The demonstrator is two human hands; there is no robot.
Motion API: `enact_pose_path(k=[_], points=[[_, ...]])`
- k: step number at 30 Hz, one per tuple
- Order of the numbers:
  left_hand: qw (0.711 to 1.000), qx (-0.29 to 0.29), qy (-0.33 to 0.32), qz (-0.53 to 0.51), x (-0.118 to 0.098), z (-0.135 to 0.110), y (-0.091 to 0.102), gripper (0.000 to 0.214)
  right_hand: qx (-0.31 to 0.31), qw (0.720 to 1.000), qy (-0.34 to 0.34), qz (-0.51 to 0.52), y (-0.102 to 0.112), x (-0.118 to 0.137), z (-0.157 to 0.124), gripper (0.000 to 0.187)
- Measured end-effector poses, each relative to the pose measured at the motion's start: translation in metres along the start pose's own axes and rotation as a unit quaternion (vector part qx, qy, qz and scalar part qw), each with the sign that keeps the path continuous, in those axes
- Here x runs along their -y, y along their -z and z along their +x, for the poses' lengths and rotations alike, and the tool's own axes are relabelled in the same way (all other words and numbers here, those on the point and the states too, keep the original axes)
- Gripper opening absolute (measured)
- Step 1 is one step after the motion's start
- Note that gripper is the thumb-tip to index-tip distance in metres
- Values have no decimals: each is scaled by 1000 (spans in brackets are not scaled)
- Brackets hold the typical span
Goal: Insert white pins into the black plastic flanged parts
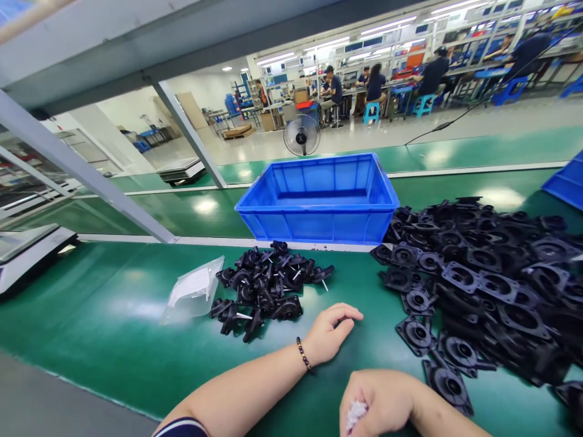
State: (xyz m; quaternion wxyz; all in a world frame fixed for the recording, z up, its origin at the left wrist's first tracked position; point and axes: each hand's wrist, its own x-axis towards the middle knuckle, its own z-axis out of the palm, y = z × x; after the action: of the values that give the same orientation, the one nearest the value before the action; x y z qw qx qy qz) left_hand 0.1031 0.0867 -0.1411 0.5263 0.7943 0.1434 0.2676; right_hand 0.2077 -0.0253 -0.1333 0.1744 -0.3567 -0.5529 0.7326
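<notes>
My left hand point(331, 332), with a beaded bracelet at the wrist, rests over the green work surface. Its fingers stretch to the right, thumb apart, and hold nothing visible. Lower down, my right hand point(380, 400) is curled around a bunch of small white pieces point(356, 415), too small to make out singly. Just beyond my left hand lies a heap of black plastic parts point(259, 282), some with thin white pins sticking out. A larger pile of black flanged housings point(492, 285) spreads to the right, its nearest pieces close to my right forearm.
A blue plastic bin point(319, 221) stands behind the two heaps. Left of the smaller heap lies a clear plastic bag point(194, 290) with white contents. A slanted metal post point(130, 203) and an overhead beam frame the left. A fan point(301, 136) and seated people are farther back.
</notes>
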Motion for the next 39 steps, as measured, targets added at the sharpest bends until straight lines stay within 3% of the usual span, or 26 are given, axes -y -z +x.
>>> enact_pose_path(k=[3,6,9,11,14,17,20,22,23,25,27,30,32,35,39], points=[[990,94,-78,78,-11,12,-16,26,12,999,10,-38,-2,-5,1,41],[933,189,-193,239,-15,34,-38,38,20,997,3,-76,-4,-9,2,38],[874,226,-233,362,-14,56,-60,44,31,997,5,-67,-5,-10,2,40],[854,237,-238,397,-12,63,-69,40,44,999,2,-22,-4,-9,1,51],[854,239,-219,406,-11,61,-63,29,55,998,-2,29,-2,-7,1,64],[884,207,-167,384,-11,48,-39,24,58,997,14,41,-1,-5,1,59],[946,122,-59,296,-7,29,-13,18,14,997,30,69,-1,-5,3,48],[991,22,55,122,-4,19,-1,19,-55,993,54,88,0,-4,4,42],[994,-25,107,27,-2,15,4,22,-97,988,70,98,2,-4,4,42],[975,-92,168,-108,1,11,11,32,-188,968,103,134,8,-2,4,45],[958,-111,186,-188,2,11,16,41,-288,928,124,203,16,-2,3,51],[897,-90,230,-366,4,14,22,48,-394,861,137,291,28,-2,2,55],[855,-52,257,-447,6,16,25,45,-438,831,137,315,33,-4,2,55],[833,-9,271,-482,10,15,26,38,-473,814,121,314,34,-5,5,53],[824,-2,287,-489,13,13,25,34,-480,818,90,304,30,-4,8,56]])
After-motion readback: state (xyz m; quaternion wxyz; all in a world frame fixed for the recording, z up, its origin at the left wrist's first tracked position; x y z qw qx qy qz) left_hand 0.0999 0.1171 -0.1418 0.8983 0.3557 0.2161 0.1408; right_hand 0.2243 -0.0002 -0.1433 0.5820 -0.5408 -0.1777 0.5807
